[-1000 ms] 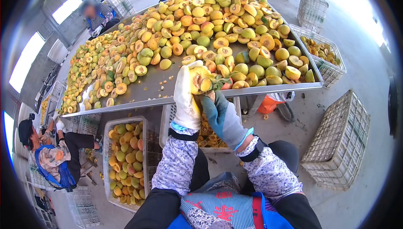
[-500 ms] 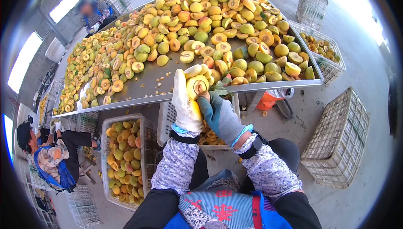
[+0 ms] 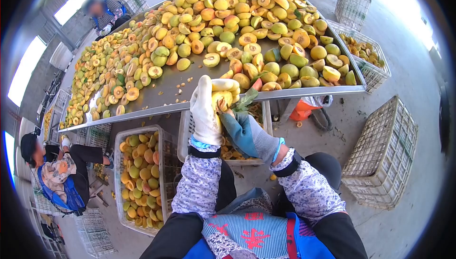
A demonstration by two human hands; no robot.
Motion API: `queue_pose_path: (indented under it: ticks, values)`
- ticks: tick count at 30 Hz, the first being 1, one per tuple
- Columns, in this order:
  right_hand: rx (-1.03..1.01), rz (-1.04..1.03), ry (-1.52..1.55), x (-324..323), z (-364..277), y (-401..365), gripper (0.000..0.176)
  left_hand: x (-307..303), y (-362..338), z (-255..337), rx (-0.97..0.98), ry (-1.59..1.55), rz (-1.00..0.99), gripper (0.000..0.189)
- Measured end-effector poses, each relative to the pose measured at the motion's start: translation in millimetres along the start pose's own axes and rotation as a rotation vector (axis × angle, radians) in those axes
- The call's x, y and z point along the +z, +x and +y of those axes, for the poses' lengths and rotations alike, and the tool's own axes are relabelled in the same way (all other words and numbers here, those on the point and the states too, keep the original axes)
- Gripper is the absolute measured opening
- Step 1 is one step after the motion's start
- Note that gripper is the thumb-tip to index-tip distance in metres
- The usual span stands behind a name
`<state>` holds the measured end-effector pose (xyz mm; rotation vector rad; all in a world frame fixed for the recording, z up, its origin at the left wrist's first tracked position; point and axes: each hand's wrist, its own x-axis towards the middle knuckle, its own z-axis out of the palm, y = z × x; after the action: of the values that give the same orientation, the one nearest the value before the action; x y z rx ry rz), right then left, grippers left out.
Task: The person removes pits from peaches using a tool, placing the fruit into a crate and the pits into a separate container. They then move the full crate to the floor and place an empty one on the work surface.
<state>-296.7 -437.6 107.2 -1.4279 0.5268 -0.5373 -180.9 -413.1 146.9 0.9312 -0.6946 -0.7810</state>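
A halved yellow fruit is gripped in my left hand, which wears a white glove with yellow stains. Against that fruit's cut face press the fingers of my right hand, in a blue and grey glove; whatever they pinch there is too small to make out. Both hands are just in front of the near edge of a metal table heaped with halved fruit. A green leaf is beside my right fingertips. Below my hands, a crate holds cut fruit.
A crate of whole-looking fruit stands at lower left. An upturned crate is at right, near an orange bag. Another crate with cut fruit adjoins the table's right side. Co-workers sit at left, upper left and top.
My hands have come closer together, and the fruit's cut face has turned and is less visible. The left hand's fingers have curled further over it.
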Motion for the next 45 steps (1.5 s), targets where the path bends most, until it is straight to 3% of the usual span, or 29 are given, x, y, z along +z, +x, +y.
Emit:
queue_pose_path:
  ticks: [2, 3, 6, 9, 11, 15, 18, 22, 27, 30, 32, 36, 39, 40, 42, 43, 45]
  values:
    - [-0.014, -0.018, 0.029, 1, -4, -5, 0.043, -11, 6, 5, -0.008, 0.068, -0.140, 0.052]
    - [0.254, -0.116, 0.094, -5, -38, -17, 0.046, -15, 7, 6, -0.015, 0.104, -0.208, 0.053]
    - [0.440, -0.218, 0.184, -12, -49, -24, 0.049, -19, 11, 10, -0.147, 0.128, -0.257, 0.053]
    - [0.226, -0.079, -0.097, 0, -7, -12, 0.051, -18, 15, 7, -0.123, 0.340, -0.341, 0.052]
    - [0.375, -0.141, 0.024, -5, -19, -21, 0.051, -19, 13, 7, -0.159, 0.379, -0.345, 0.053]
    - [0.552, -0.427, 0.495, -16, -27, -20, 0.050, -26, 10, -3, -0.135, -0.142, -0.383, 0.054]
    - [0.453, -0.446, 0.551, -15, -16, -19, 0.049, -26, 17, 0, -0.186, 0.066, -0.388, 0.054]
    - [0.513, -0.409, 0.497, -11, -15, -20, 0.049, -29, 20, 5, -0.222, 0.241, -0.477, 0.052]
    - [0.523, -0.487, 0.693, -11, -13, -21, 0.047, -30, 20, 3, -0.216, 0.174, -0.489, 0.054]
    - [0.525, -0.265, 0.204, -6, -32, -26, 0.047, -29, 21, 2, -0.205, 0.350, -0.524, 0.057]
    - [0.581, -0.337, 0.351, -10, -22, -23, 0.048, -29, 20, -3, -0.174, 0.452, -0.539, 0.059]
    - [0.486, -0.409, 0.495, -6, -13, -19, 0.055, -26, 10, -14, -0.140, -0.286, -0.268, 0.051]
    - [0.470, -0.184, 0.156, 0, -21, -21, 0.051, -29, 20, -19, -0.125, -0.369, -0.022, 0.049]
    - [0.290, -0.128, -0.074, -4, -5, -21, 0.047, -34, 25, -18, -0.151, -0.412, 0.043, 0.051]
    - [-0.084, -0.012, -0.531, -11, 25, -21, 0.040, -48, 30, -8, -0.180, -0.501, 0.061, 0.058]
    - [-0.085, 0.047, -0.769, -13, 20, -30, 0.033, -51, 30, -2, -0.187, -0.528, 0.040, 0.054]
    - [-0.141, 0.064, -0.876, -11, 15, -29, 0.032, -55, 25, 2, -0.167, -0.486, -0.005, 0.050]
